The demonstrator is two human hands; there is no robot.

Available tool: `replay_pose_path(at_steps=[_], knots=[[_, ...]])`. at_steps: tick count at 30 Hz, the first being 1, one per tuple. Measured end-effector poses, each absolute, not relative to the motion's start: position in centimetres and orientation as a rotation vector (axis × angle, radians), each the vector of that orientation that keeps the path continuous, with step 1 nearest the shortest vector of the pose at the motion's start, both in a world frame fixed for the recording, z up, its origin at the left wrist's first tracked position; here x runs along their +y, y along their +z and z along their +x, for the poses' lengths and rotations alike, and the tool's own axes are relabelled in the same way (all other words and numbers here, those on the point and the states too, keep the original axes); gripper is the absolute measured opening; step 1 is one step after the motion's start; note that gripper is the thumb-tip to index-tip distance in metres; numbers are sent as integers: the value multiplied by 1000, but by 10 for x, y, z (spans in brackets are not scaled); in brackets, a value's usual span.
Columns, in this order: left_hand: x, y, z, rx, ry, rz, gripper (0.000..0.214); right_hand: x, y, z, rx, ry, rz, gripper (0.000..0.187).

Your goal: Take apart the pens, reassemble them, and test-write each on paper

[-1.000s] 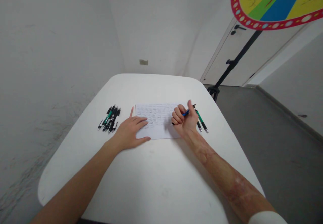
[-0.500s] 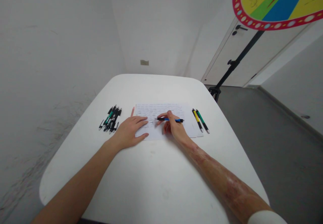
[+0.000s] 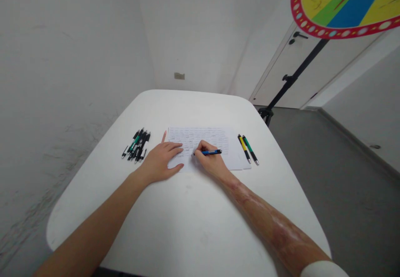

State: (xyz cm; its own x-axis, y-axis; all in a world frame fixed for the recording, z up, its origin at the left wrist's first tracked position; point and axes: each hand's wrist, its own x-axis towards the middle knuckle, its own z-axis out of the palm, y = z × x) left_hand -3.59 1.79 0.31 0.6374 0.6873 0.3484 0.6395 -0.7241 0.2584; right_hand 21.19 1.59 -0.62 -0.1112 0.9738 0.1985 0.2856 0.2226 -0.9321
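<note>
Pen (image 3: pixel 212 152) pinched in R hand (image 3: pixel 210 160), tip at paper (image 3: pixel 209 134); L hand (image 3: pixel 161 162) flat, spread wide, over paper's L edge. Prob. mid-writing; for next stroke, grip lightly & pin paper.

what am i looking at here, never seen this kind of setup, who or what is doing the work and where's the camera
There is no machine: a person works with two bare hands. One camera, worn on the person's head, takes every picture, looking forward and down. The left hand lies flat across the left edge of the paper, fingers spread. The right hand holds a blue pen, its tip at the paper. All this is on a white table. To the left lies a pile of pens; to the right, a yellow pen and a green pen lie side by side.
</note>
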Motion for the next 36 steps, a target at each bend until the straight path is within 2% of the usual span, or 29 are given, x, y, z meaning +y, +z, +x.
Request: replay_pose_path(at_steps=[36], knots=[[17, 2, -35, 1126, 653, 2744, 45, 12, -3, 214, -1563, 897, -1245, 20]])
